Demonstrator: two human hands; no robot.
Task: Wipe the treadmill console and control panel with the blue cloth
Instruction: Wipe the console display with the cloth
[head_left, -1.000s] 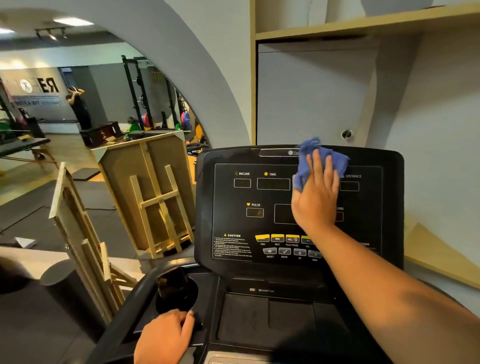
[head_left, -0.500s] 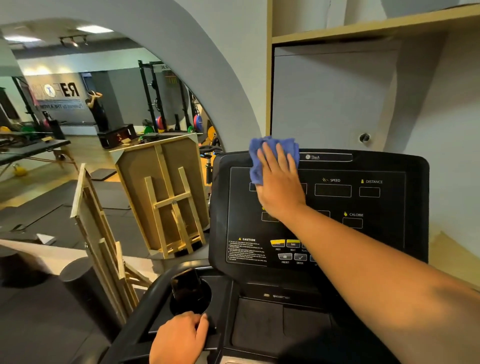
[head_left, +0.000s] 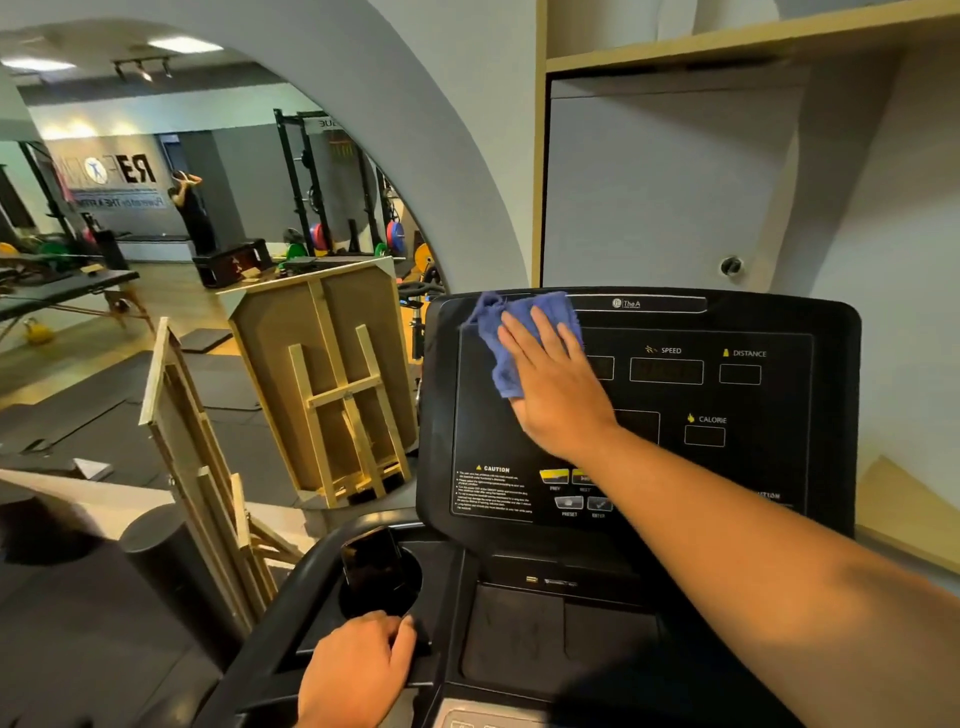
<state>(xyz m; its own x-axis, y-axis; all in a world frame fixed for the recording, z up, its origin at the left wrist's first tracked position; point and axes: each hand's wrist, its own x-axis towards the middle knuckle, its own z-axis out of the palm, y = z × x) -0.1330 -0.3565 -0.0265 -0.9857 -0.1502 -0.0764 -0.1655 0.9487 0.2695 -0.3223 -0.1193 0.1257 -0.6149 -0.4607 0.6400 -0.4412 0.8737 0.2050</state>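
Note:
The black treadmill console stands upright in front of me, with display windows and yellow buttons on its control panel. My right hand lies flat on the panel's upper left part and presses the crumpled blue cloth against it. The cloth sticks out above and left of my fingers, near the console's top left corner. My left hand grips the black handrail at the lower left, just below the cup holder.
A dark phone stands in the cup holder. Wooden easel-backed boards lean to the left of the treadmill, beside a black cylinder. An arched mirror reflects the gym. A grey cabinet stands behind the console.
My right hand has slid the cloth leftward along the top of the panel, from near the upper right to the upper left. My left hand has stayed on the handrail.

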